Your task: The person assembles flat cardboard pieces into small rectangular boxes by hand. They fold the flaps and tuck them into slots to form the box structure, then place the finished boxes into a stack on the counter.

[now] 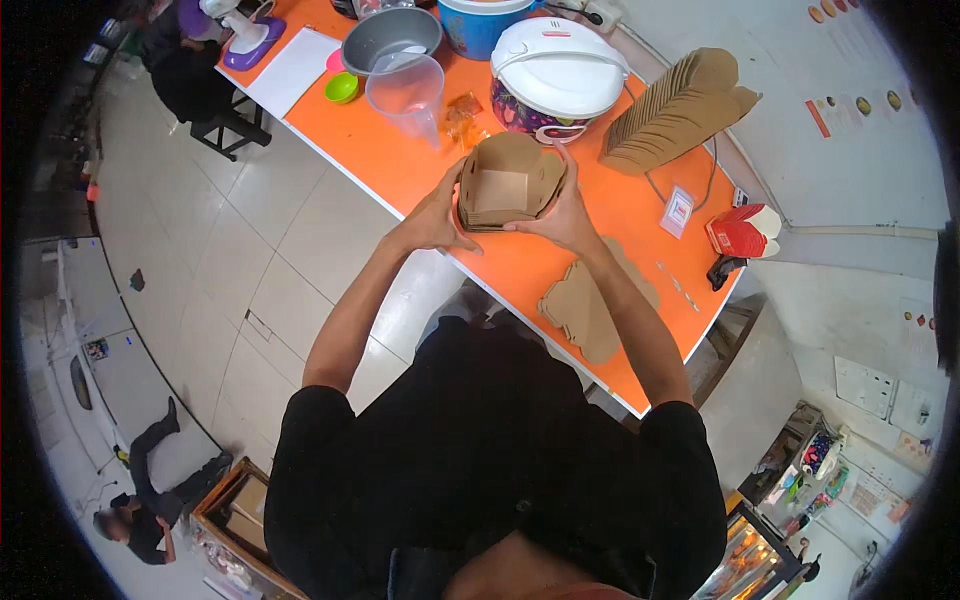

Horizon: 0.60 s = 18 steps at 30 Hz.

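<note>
Between my two hands is a small stack of nested brown cardboard food boxes (pixel 500 190), their open tops facing up. My left hand (pixel 437 215) grips the stack's left side, its fingers partly hidden behind the cardboard. On the other side, my right hand (pixel 562 212) wraps the right wall, with the thumb along the lower front edge. Flat unfolded cardboard blanks (pixel 580 310) lie on the orange table (pixel 510 262) beneath my right forearm. A long leaning row of nested brown boxes (pixel 672 112) stands beyond my right hand.
A white-lidded rice cooker (pixel 558 68) stands behind the boxes. Left of it are a clear plastic jug (pixel 405 95), a grey bowl (pixel 392 40), a green bowl (pixel 341 88) and a blue bucket (pixel 483 28). A red carton (pixel 738 232) and black tape dispenser (pixel 724 272) sit near the right edge.
</note>
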Tool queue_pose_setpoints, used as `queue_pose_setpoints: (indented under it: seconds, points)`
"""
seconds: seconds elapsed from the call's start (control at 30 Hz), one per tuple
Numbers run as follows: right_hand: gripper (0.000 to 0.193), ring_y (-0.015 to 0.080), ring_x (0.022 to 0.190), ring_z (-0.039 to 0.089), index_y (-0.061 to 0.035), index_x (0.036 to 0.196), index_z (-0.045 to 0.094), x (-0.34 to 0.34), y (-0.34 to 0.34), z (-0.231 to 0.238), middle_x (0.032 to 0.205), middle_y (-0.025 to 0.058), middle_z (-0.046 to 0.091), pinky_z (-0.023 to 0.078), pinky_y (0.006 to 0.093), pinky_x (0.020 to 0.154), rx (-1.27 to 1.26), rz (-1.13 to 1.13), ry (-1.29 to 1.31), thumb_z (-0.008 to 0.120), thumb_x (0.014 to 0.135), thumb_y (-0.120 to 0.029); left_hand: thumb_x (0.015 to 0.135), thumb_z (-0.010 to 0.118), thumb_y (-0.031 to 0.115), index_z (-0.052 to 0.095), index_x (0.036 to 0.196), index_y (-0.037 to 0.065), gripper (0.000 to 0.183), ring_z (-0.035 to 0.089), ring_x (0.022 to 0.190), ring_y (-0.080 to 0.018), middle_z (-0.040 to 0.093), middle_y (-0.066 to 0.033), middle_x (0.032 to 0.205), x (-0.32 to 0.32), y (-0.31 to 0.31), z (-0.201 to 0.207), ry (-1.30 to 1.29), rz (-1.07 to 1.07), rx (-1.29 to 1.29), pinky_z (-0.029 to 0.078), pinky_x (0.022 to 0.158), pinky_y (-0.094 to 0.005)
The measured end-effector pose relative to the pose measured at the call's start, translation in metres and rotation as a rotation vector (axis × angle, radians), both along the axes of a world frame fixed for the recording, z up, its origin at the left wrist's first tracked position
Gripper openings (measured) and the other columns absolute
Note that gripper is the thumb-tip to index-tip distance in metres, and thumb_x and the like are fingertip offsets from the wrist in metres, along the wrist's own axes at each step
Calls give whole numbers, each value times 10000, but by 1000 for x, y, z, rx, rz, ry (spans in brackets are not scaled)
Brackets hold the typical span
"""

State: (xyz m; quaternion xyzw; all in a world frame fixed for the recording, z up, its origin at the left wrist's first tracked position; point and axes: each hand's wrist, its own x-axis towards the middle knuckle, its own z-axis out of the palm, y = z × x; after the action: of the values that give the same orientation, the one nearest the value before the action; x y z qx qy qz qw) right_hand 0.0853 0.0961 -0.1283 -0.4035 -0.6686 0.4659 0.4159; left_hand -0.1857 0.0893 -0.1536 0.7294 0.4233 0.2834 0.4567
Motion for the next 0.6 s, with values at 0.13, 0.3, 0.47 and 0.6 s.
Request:
queue_pose_setpoints:
  seconds: [0.13, 0.3, 0.47, 0.6]
  points:
    - [1365, 296, 1347, 543, -34, 1568, 230, -11, -7, -19, 1499, 185, 485, 461, 444, 1129, -16, -11, 24, 1063, 521, -306, 551, 1032, 344, 61, 1662, 117, 1493, 398, 1481, -390, 355, -197, 1616, 14, 7, -28, 15, -30, -9, 359, 1228, -476]
    - [1175, 242, 1312, 566, -9, 1498, 373, -3, 0, -18, 1423, 146, 566, 481, 422, 1111, -254, 66, -55, 1038, 560, -251, 687, 957, 341, 422, 1488, 120, 988, 516, 1363, -349, 514, -153, 1480, 5, 15, -52, 145, -49, 118, 434, 1145, -477]
    - [1015, 224, 1252, 594, 4, 1431, 463, 4, 4, -10, 1369, 127, 603, 521, 409, 1059, -262, 97, 24, 1008, 605, -222, 746, 919, 304, 584, 1380, 98, 746, 584, 1278, -340, 605, -136, 1396, 2, 15, -44, 116, -83, 135, 467, 1091, -478]
    - [965, 214, 1199, 610, 12, 1424, 465, 11, 10, -9, 1320, 118, 624, 542, 400, 1015, -358, 193, -1, 983, 641, -209, 722, 916, 265, 517, 1424, 69, 831, 578, 1271, -364, 581, -172, 1400, -4, 13, -41, 94, -103, 84, 466, 1086, -477]
